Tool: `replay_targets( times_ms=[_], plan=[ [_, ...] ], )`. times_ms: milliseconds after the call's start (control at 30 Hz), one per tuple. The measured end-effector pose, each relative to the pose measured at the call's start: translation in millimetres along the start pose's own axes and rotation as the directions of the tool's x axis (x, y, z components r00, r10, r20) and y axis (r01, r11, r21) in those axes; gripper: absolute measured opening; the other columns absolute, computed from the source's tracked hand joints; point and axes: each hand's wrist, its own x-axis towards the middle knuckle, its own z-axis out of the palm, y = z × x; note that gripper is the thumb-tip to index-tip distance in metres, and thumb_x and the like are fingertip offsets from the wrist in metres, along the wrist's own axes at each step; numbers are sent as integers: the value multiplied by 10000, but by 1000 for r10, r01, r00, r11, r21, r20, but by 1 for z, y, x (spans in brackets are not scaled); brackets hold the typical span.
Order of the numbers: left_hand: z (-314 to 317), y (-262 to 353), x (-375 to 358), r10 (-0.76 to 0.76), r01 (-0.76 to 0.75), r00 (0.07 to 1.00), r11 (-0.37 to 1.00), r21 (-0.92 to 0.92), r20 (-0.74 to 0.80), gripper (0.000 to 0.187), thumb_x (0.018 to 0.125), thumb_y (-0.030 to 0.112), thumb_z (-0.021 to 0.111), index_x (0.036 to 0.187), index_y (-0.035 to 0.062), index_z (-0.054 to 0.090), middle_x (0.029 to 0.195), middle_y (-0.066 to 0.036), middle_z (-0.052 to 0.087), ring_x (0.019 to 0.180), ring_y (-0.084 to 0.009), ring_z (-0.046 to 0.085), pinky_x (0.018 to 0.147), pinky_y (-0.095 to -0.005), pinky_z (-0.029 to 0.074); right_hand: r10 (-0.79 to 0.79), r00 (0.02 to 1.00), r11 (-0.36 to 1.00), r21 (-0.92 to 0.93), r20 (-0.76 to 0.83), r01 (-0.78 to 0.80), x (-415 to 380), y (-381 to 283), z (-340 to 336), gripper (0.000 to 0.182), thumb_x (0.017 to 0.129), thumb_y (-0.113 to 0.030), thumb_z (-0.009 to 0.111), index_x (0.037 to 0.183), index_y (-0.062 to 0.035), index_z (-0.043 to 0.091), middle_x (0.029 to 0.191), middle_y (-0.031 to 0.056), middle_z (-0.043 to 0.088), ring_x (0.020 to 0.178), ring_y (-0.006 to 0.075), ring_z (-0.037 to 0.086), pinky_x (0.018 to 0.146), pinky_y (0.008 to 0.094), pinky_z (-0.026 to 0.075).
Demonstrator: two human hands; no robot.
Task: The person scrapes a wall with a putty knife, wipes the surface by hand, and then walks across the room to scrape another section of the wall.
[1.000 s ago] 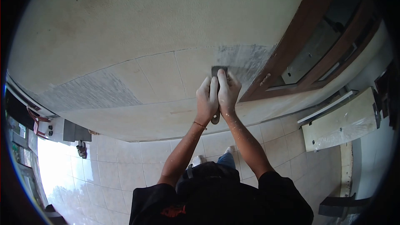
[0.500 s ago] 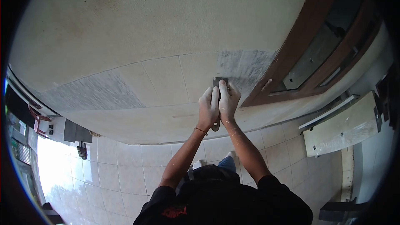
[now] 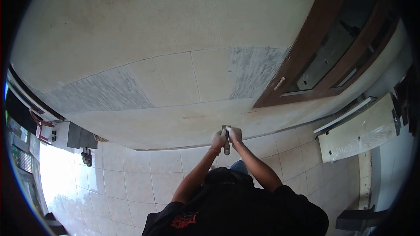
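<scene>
Two bare, pale-dusted hands hold a flat-bladed scraper low before a cream wall.
The left hand [image 3: 218, 139] and right hand [image 3: 234, 134] close around the dark scraper with a holed handle [image 3: 226, 142], blade end toward the cream textured wall [image 3: 175, 26]; the grey streaked patch [image 3: 255, 72] lies above them, beside the brown wooden-framed glass door [image 3: 302, 52]; pale floor tiles [image 3: 170, 185] spread below.
</scene>
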Motion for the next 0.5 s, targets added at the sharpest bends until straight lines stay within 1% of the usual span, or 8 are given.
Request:
replay_targets(
  times_ms=[33, 100, 167, 200, 267, 367, 400, 500],
  plan=[
    [7, -24, 0, -3, 4, 1000, 999, 37, -22, 419, 966, 341, 524, 867, -46, 649, 729, -39, 618, 623, -114, 520, 540, -320, 418, 46, 999, 996, -80, 16, -44, -5, 13, -5, 313, 873, -272, 628, 670, -39, 579, 528, 12, 484, 451, 141, 475, 428, 339, 356],
    [11, -46, -4, 22, -22, 1000, 999, -42, 14, 378, 976, 321, 521, 870, -21, 642, 703, -21, 594, 608, -88, 501, 522, -292, 399, 130, 985, 988, 73, 111, -138, -26, 14, -17, 317, 893, -292, 613, 676, -62, 589, 526, 21, 497, 430, 122, 458, 407, 303, 348],
    [9, -35, -11, 35, -34, 999, 972, -234, 1, 358, 994, 321, 497, 882, 8, 632, 671, 0, 555, 567, -73, 482, 481, -272, 376, 105, 971, 992, 49, 216, -118, -44, -2, -29, 297, 920, -309, 595, 737, -74, 605, 531, 25, 522, 419, 103, 456, 394, 273, 342],
    [5, -26, -14, 25, -27, 1000, 974, -225, -7, 361, 995, 327, 494, 879, 10, 625, 663, 0, 545, 560, -77, 476, 479, -278, 373, 91, 960, 994, 26, 266, -102, -47, -10, -34, 295, 924, -313, 593, 759, -70, 610, 540, 28, 537, 421, 105, 464, 393, 274, 344],
    [-6, -7, -16, 12, -16, 1000, 977, -211, -19, 368, 995, 339, 488, 873, 15, 611, 645, -2, 527, 544, -86, 466, 475, -289, 368, 29, 939, 996, -88, 343, 1, -45, -21, -45, 302, 935, -343, 592, 875, -48, 622, 573, 38, 584, 438, 109, 496, 415, 260, 375],
    [-11, 12, -20, 88, -104, 994, 953, -286, -67, 366, 1006, 335, 476, 850, 25, 594, 654, 12, 514, 571, -72, 454, 495, -281, 368, -141, 909, 968, -140, 393, 210, -48, -27, -52, 287, 947, -345, 581, 986, -63, 617, 616, 34, 596, 496, 110, 563, 456, 243, 419],
    [-11, 22, -25, 113, -125, 992, 945, -303, -60, 351, 1013, 319, 477, 845, 30, 584, 669, 28, 497, 613, -58, 439, 514, -267, 361, -46, 861, 980, -146, 506, 138, -48, -35, -56, 305, 972, -369, 536, 1083, -87, 576, 742, 38, 636, 620, 118, 626, 552, 245, 472],
    [-5, 36, -35, 224, -245, 968, 937, -248, -111, 336, 1012, 309, 494, 841, 31, 576, 682, 42, 481, 642, -47, 419, 530, -258, 356, 22, 804, 989, 103, 594, -104, -65, -50, -59, 337, 978, -412, 517, 1055, -89, 573, 811, 28, 633, 683, 88, 622, 583, 251, 480]
  ],
)
